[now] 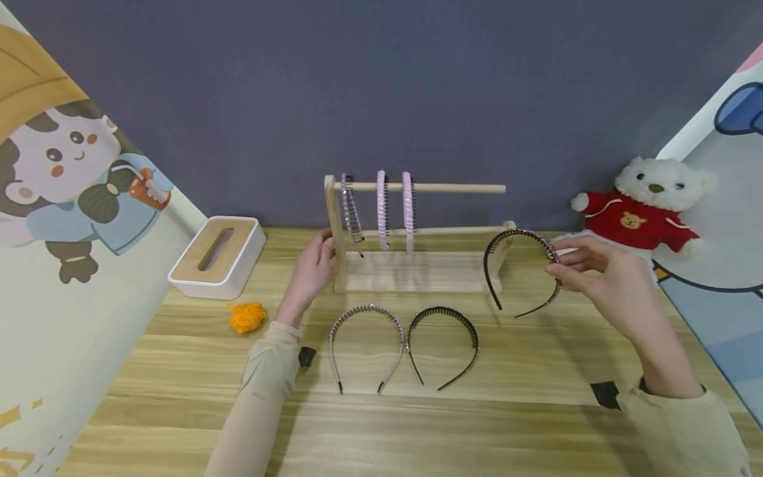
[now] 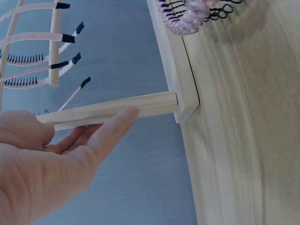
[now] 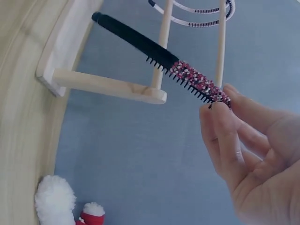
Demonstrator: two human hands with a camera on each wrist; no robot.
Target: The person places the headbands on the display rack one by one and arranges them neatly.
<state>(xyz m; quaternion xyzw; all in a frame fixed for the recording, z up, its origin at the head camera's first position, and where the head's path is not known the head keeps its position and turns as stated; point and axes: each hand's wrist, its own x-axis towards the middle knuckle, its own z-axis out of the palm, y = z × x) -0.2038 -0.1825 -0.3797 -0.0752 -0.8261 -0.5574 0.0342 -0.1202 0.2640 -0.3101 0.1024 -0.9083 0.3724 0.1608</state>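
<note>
My right hand [image 1: 602, 275] pinches a dark headband [image 3: 197, 79] between thumb and fingers, by its side dotted with pink, red and white beads. This headband hangs in the air in front of the right end of a wooden rack [image 1: 417, 271], comb teeth along its inner side. At the rack's left post [image 2: 150, 104], my left hand [image 1: 312, 268] holds on, thumb and fingers to either side of the wood. Two pale pink headbands [image 1: 382, 209] and a beaded one [image 1: 352, 209] hang on the upper bar [image 1: 459, 188], towards its left end.
In front of the rack lie a pink beaded headband [image 1: 366, 308] and a black headband [image 1: 473, 331]. A tissue box [image 1: 238, 281] and an orange bundle [image 1: 247, 318] are at the left. A white teddy bear [image 1: 632, 215] in red sits at the right, by the wall.
</note>
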